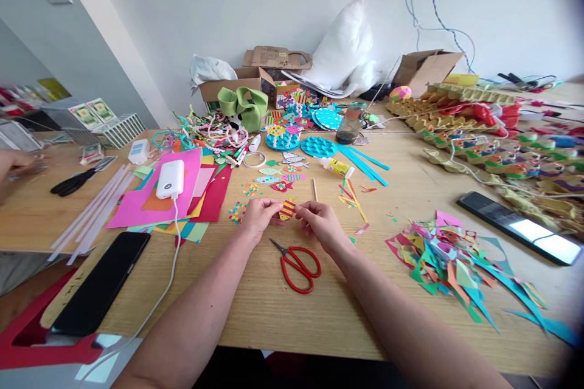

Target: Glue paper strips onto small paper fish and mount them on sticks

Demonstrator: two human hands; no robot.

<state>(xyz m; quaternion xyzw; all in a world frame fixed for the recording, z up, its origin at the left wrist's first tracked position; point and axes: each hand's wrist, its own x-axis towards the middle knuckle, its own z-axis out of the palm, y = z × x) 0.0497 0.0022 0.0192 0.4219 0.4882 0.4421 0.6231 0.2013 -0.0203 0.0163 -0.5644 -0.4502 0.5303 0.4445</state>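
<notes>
Between my two hands is a small yellow paper fish (287, 209) with dark red stripes. My left hand (261, 217) pinches its left end, and the fingers of my right hand (319, 222) close on its right end. Red-handled scissors (300, 268) lie on the table just below the hands, blades pointing up and left. Several finished-looking paper fish, among them a pink striped one (293, 177) and a red one (282, 186), lie beyond my hands. Left of them are small heaps of coloured paper dots (238, 213). A thin stick (314, 189) lies above my right hand.
Paper scraps (449, 261) and a phone (520, 226) lie at the right. On the left are coloured sheets (132, 209), a white power bank (170, 179) with its cable, and a black phone (103, 282). A glue bottle (338, 168) and glass jar (350, 124) stand farther back. Another person's hand (18, 164) shows far left.
</notes>
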